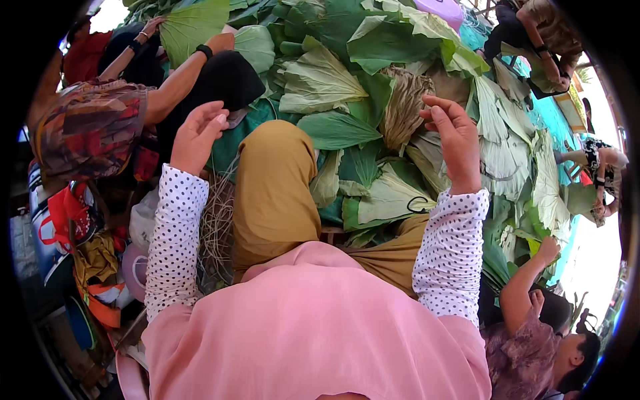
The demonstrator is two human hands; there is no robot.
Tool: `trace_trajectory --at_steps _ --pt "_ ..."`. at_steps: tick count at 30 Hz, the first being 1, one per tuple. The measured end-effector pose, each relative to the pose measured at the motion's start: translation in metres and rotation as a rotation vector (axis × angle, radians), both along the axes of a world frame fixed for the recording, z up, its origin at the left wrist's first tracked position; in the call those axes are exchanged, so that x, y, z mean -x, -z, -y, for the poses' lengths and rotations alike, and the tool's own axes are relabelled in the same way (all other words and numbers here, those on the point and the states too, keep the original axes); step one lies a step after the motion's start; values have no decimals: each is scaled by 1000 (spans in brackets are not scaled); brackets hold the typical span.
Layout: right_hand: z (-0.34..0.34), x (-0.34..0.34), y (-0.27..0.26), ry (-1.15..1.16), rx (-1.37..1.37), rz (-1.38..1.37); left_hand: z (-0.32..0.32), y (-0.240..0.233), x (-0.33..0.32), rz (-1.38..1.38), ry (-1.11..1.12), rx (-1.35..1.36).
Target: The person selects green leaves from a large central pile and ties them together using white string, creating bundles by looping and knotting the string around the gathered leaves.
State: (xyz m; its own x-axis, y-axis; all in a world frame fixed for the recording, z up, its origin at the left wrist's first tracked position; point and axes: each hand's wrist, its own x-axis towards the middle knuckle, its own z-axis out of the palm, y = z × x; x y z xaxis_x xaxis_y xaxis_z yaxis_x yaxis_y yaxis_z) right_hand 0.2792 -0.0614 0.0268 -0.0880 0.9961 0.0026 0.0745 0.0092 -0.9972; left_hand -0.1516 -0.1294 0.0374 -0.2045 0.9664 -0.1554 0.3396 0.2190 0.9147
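My left hand (199,137) is raised on the left of my bent knee (275,185), thumb and fingers curled towards each other. My right hand (454,142) is up on the other side, its thumb near the bent forefinger. I see nothing held in either hand; a thin strand between the fingertips would be too fine to tell. Behind my right fingers lies a brown, wrinkled dry leaf (406,107). Large lotus leaves, one dark green (340,131) and one pale (322,82), spread before me. A black curved hook-like piece (417,204) rests on another pale leaf (390,195).
Thin dry fibre strands (216,220) lie beside my left knee. At upper left a person's arm (177,87) holds a green leaf (195,30). Another person's arm (522,280) touches the pile at lower right. Bags (65,215) crowd the left side.
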Motion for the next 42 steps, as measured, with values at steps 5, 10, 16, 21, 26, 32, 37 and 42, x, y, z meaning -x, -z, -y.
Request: trace_trajectory --at_steps 5,10,16,21,26,32,37,42 --pt "-25 -5 -5 25 -205 91 -142 2 -156 272 268 8" --pt "-42 -16 4 78 -225 187 -210 200 -252 623 -253 769" --pt "-50 -22 5 -28 -239 500 -239 334 -218 -365 -498 830" --pt "-58 -25 20 -70 -205 595 -299 348 -245 -86 -590 907" --pt "-61 -21 27 -102 -234 614 -313 383 -235 78 -555 952" --pt "-45 -1 17 -142 -350 515 -321 364 -163 156 -481 1020" --pt "-34 -21 14 -133 -386 557 -345 252 -232 -95 -117 622" --pt "-32 -12 2 -135 -442 477 -393 102 -185 -68 -198 301"
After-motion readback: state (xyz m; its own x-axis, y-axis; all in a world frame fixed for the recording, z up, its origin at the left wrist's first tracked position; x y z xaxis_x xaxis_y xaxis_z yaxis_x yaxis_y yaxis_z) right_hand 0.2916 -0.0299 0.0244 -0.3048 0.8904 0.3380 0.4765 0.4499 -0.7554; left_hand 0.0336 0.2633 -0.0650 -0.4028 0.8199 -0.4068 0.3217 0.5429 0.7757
